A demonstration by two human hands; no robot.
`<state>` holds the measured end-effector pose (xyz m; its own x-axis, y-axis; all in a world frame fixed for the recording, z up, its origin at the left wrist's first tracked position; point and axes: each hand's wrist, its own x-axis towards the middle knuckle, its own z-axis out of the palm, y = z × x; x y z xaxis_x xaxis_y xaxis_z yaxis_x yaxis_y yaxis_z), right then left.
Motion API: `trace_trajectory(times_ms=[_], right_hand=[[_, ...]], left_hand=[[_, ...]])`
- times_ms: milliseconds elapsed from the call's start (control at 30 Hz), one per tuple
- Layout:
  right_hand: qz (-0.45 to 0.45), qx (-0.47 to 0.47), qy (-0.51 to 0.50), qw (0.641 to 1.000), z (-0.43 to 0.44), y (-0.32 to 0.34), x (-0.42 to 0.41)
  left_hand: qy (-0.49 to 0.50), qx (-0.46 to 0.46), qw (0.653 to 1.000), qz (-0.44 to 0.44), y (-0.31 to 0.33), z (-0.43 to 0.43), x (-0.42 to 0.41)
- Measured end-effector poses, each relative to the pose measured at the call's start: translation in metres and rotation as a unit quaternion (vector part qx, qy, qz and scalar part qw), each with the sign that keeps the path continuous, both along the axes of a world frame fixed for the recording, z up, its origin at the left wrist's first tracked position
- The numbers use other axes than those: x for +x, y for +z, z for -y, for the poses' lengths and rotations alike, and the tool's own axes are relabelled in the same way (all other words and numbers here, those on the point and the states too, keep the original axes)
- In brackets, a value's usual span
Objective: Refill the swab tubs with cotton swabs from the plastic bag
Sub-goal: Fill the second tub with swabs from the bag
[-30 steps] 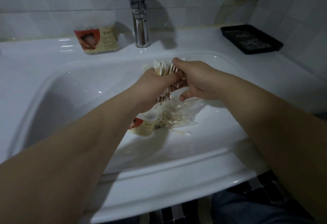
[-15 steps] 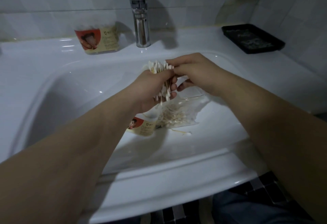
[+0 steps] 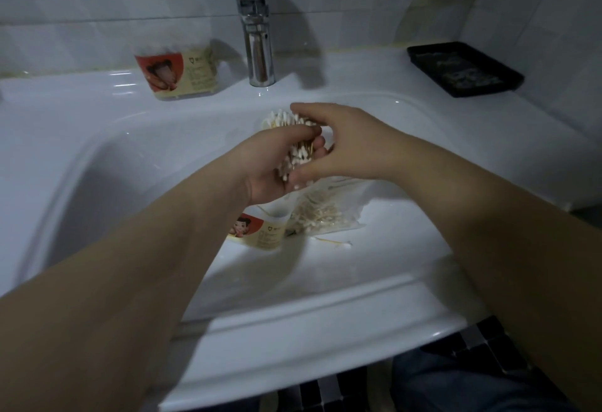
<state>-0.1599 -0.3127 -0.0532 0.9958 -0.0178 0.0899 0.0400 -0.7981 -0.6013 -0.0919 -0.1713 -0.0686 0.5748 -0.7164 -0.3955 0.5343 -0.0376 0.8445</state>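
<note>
Two hands are holding one bundle of cotton swabs (image 3: 297,154): the left hand (image 3: 270,167) is gripping it, the right hand (image 3: 348,148) cupping it. Beneath, one swab tub (image 3: 260,232), one plastic bag (image 3: 325,213) and one loose swab (image 3: 332,243) are sitting in the sink (image 3: 97,157); a second tub (image 3: 177,73) is standing on its back ledge.

I can't read any text; cream-and-red labels on the far clear plastic tub (image 3: 177,74) and near tub (image 3: 260,232) are blurred

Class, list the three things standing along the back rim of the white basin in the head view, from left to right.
Clear plastic swab tub with red-and-cream label → tall chrome tap → flat black rectangular tray.
</note>
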Motion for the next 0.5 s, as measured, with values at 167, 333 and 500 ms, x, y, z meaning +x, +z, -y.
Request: trace_trajectory(times_ms=[167, 333, 500], right_hand=[[0.005, -0.057, 0.017, 0.998, -0.0043, -0.003, 0.0047], [-0.001, -0.051, 0.027, 0.998, -0.007, -0.0028, 0.0039], [0.001, -0.099, 0.036, 0.994, -0.0102, -0.0052, 0.0055]], left_hand=[[-0.001, 0.007, 1.0, -0.005, -0.0013, -0.0017, 0.0023], [0.003, 0.0, 1.0, -0.021, 0.0033, -0.003, 0.0004], [-0.013, -0.001, 1.0, -0.017, 0.0033, -0.0029, -0.0013]])
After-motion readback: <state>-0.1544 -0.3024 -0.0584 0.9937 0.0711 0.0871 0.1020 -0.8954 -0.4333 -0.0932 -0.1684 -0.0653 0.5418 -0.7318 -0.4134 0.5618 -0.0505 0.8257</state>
